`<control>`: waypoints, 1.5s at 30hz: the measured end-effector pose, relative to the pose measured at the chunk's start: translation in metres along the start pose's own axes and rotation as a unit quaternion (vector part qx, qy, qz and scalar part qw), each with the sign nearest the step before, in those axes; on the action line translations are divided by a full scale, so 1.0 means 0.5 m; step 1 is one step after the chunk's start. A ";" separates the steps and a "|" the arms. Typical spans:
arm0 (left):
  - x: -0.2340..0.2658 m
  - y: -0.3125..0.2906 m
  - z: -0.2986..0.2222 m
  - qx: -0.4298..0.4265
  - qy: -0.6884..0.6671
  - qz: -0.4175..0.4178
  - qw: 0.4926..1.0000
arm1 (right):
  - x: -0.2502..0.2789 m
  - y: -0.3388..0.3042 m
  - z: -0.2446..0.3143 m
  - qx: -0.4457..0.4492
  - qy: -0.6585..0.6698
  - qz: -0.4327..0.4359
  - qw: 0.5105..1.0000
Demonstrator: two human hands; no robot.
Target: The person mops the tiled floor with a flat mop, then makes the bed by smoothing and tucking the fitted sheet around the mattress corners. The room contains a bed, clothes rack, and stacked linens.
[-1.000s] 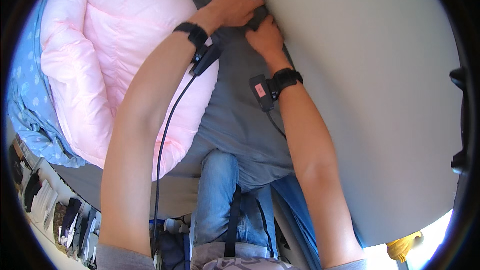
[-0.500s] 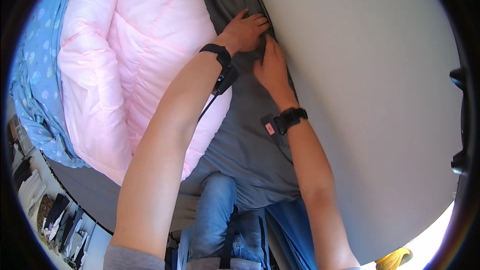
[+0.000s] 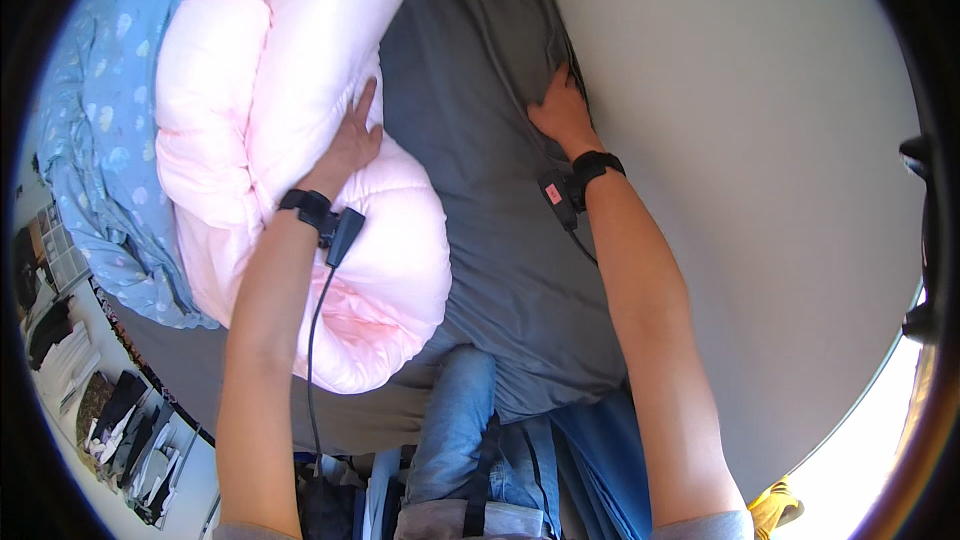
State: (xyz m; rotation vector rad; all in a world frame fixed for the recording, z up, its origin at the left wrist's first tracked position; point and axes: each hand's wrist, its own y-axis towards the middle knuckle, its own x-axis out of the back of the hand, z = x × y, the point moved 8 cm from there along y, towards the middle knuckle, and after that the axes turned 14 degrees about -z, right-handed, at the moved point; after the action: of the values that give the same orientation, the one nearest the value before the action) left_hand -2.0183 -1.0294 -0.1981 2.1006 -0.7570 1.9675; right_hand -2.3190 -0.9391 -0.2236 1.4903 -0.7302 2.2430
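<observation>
Nearest, at six o'clock, the person's legs in blue jeans are kneeling or leaning against the edge of the bed, and both bare forearms are coming up from the lower rim.

At about eight o'clock, off the bed's near side, a row of clothes or shoes is showing small and blurred; what they are exactly cannot be told.

Going up the left forearm, a black wrist strap with a small box is sitting on the wrist, and a thin black cable is hanging down from it along the arm. Past it, near ten o'clock of centre, the left hand is lying flat with fingers stretched out and close together, pressing on the puffy pink duvet, right where the duvet is meeting the grey sheet. The hand is holding nothing pinched.

The right forearm is wearing a black wrist band with a small box beside it. Further up, at about one o'clock, the right hand is pressing palm down, fingers spread a little, on the grey sheet just beside the pale wall, at a fold along the sheet's edge.

Farthest, at ten to eleven o'clock, a blue spotted cover is lying beyond and beside the pink duvet.
</observation>
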 end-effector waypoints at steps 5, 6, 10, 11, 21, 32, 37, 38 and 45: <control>0.019 0.058 -0.236 -0.069 0.028 -0.042 0.996 | 0.003 0.008 -0.019 -0.034 0.024 0.044 0.998; 0.031 0.077 -0.317 -0.096 0.036 -0.099 0.990 | 0.002 0.014 -0.023 -0.040 0.026 0.040 0.998; 0.009 0.147 -0.470 -0.269 -0.032 -0.145 0.952 | -0.023 0.028 -0.036 -0.073 0.103 0.057 0.990; 0.000 0.163 -0.484 -0.301 -0.031 -0.153 0.941 | -0.028 0.029 -0.037 -0.069 0.105 0.046 0.991; -0.081 0.253 -0.502 -0.314 0.058 -0.066 0.945 | -0.031 0.068 -0.031 -0.067 0.059 0.029 0.996; -0.108 0.096 -0.504 -0.224 0.040 -0.014 0.974 | -0.048 -0.077 -0.064 0.125 0.100 -0.033 0.987; -0.161 -0.156 -0.529 -0.239 0.008 0.032 0.971 | -0.065 -0.297 -0.176 0.139 0.010 0.056 0.989; -0.172 -0.221 -0.542 -0.252 0.002 0.072 0.965 | -0.068 -0.364 -0.195 0.125 0.011 0.079 0.989; -0.099 -0.573 -0.609 -0.213 -0.094 0.242 0.942 | -0.022 -0.738 -0.284 0.049 0.253 0.089 0.962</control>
State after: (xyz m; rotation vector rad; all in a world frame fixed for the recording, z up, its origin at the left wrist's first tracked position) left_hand -2.1545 -0.6342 -0.1477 1.9720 -1.7010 1.5909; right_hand -2.2182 -0.5575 -0.1958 0.8418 -0.6133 2.6707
